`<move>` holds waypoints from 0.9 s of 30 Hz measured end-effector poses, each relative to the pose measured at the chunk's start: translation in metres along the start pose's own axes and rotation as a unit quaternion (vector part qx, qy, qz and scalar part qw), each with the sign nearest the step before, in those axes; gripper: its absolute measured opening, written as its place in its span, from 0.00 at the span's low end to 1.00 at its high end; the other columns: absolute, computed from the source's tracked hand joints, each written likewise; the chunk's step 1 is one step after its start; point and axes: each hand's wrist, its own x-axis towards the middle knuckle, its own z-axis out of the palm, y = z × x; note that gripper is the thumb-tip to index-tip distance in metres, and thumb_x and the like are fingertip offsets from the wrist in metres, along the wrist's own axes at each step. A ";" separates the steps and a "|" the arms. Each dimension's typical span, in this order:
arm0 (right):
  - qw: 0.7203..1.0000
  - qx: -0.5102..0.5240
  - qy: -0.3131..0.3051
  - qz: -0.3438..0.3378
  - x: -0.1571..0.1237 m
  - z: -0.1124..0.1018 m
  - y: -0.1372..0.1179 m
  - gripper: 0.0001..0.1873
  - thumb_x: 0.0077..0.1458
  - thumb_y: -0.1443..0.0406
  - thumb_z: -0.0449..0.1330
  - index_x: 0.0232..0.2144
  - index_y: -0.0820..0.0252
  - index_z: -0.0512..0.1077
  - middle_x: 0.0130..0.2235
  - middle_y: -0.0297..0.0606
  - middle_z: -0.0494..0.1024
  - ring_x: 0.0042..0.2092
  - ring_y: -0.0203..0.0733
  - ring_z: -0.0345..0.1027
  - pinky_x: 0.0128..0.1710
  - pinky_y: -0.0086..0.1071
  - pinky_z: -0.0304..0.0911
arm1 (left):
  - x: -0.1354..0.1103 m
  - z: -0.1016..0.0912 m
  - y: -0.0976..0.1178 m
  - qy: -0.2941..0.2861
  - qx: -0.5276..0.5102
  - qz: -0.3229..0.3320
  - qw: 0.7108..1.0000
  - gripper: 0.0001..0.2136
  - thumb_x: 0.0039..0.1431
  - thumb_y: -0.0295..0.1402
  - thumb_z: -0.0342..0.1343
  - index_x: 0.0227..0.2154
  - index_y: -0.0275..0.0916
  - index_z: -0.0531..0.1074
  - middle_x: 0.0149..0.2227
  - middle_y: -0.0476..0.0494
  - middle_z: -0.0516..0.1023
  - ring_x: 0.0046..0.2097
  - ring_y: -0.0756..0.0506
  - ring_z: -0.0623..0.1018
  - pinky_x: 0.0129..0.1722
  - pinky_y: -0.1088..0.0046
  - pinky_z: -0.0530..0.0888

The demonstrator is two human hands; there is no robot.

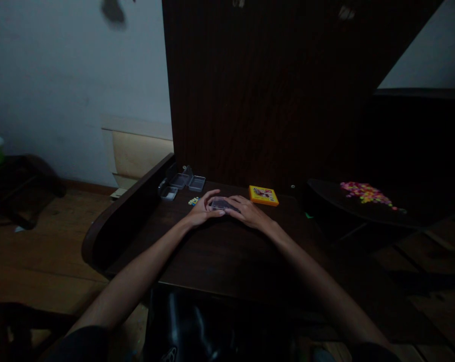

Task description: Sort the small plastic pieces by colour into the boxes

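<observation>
A dark wood panel (269, 90) stands behind everything, with a pale wall (72, 75) to its left. Below them is a dark desk (220, 251) with a raised curved edge on its left side. A low dark shelf (344, 206) stands just beside the desk on the right and carries a heap of bright beads (365, 193).

Both forearms reach straight across the desk and meet near its back. The left hand (203, 208) and right hand (248, 211) close in from opposite sides on a small greyish case (222, 204). It lies flat on the desk between them, its long axis running left to right. The left fingers curl round its left end and near edge. The right fingers wrap its right end, so each hand grips one end and neither is nearer than the other. The light is dim, and whether the case is lifted off the wood cannot be told.

A yellow box (263, 195) lies flat just behind the right hand. Clear boxes (182, 182) sit open near the back left corner. A few loose bits (193, 201), green and yellow, lie just beside the left hand's thumb
</observation>
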 end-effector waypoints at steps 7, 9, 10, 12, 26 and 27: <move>0.999 -0.041 0.022 -0.028 0.004 0.004 0.004 0.22 0.65 0.59 0.49 0.59 0.60 0.64 0.55 0.48 0.71 0.55 0.47 0.65 0.54 0.47 0.63 | 0.001 -0.001 0.000 0.001 0.005 0.011 1.000 0.41 0.36 0.27 0.72 0.56 0.37 0.61 0.50 0.36 0.75 0.45 0.45 0.78 0.48 0.66 0.75; 0.997 -0.063 0.022 -0.039 0.004 0.004 0.004 0.22 0.65 0.59 0.50 0.59 0.60 0.64 0.54 0.49 0.72 0.54 0.47 0.66 0.53 0.47 0.63 | 0.001 -0.001 0.000 0.000 0.009 0.011 1.000 0.41 0.36 0.27 0.72 0.56 0.37 0.61 0.50 0.36 0.75 0.45 0.44 0.78 0.48 0.65 0.75; 0.996 -0.076 0.022 -0.045 0.005 0.004 0.004 0.22 0.65 0.59 0.49 0.59 0.61 0.63 0.54 0.49 0.73 0.53 0.47 0.67 0.52 0.47 0.64 | 0.000 -0.001 0.000 -0.002 0.010 0.012 1.000 0.41 0.36 0.27 0.72 0.56 0.37 0.61 0.50 0.36 0.75 0.45 0.44 0.78 0.48 0.65 0.74; 0.992 -0.108 0.018 -0.057 0.005 0.003 0.002 0.23 0.66 0.59 0.49 0.58 0.63 0.63 0.51 0.50 0.74 0.51 0.47 0.69 0.50 0.45 0.65 | 0.000 0.000 0.001 -0.009 0.010 0.009 1.000 0.41 0.36 0.28 0.72 0.56 0.37 0.61 0.51 0.36 0.75 0.45 0.44 0.79 0.48 0.65 0.74; 0.936 -0.318 -0.122 -0.089 0.008 -0.029 -0.036 0.22 0.65 0.64 0.46 0.56 0.76 0.61 0.47 0.62 0.74 0.42 0.51 0.74 0.35 0.37 0.65 | 0.004 0.004 -0.008 0.012 0.003 -0.013 1.000 0.38 0.32 0.26 0.72 0.51 0.36 0.66 0.50 0.37 0.74 0.43 0.45 0.79 0.47 0.66 0.75; 0.935 -0.320 -0.120 -0.093 0.009 -0.030 -0.037 0.22 0.65 0.65 0.46 0.56 0.77 0.61 0.48 0.62 0.73 0.44 0.51 0.73 0.36 0.37 0.66 | 0.004 0.004 -0.008 0.019 0.004 -0.013 1.000 0.36 0.32 0.26 0.73 0.50 0.35 0.67 0.49 0.37 0.75 0.43 0.45 0.79 0.47 0.66 0.74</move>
